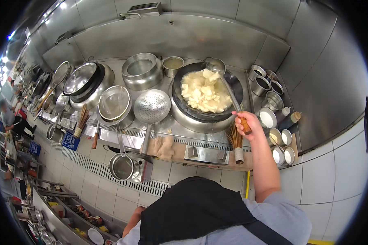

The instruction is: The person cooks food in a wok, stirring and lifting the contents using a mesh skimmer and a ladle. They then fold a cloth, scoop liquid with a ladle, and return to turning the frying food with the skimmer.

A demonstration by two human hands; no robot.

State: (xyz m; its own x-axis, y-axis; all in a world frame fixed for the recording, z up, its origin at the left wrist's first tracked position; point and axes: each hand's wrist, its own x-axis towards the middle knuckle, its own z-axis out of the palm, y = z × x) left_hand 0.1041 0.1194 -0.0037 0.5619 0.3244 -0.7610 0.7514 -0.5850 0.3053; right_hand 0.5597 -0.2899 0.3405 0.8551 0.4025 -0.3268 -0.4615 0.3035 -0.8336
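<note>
My right hand (249, 124) is wrapped round the wooden handle of a metal ladle (216, 66). The ladle's bowl is at the back rim of a black wok (237, 90), and its shaft crosses the wok's right side. Pale yellow chunks (206, 92) lie in bubbling, cloudy liquid inside the wok. Just below my right hand a bamboo brush (236, 143) stands at the counter edge. My left hand (139, 210) hangs low beside the black apron, mostly hidden by it, so its fingers cannot be made out.
Left of the wok are a perforated skimmer (152, 106), a round strainer (115, 104) and a large steel pot (142, 71). Seasoning containers (268, 118) stand at the right. A folded cloth (161, 147) lies on the front edge. Other people (16, 118) are at the far left.
</note>
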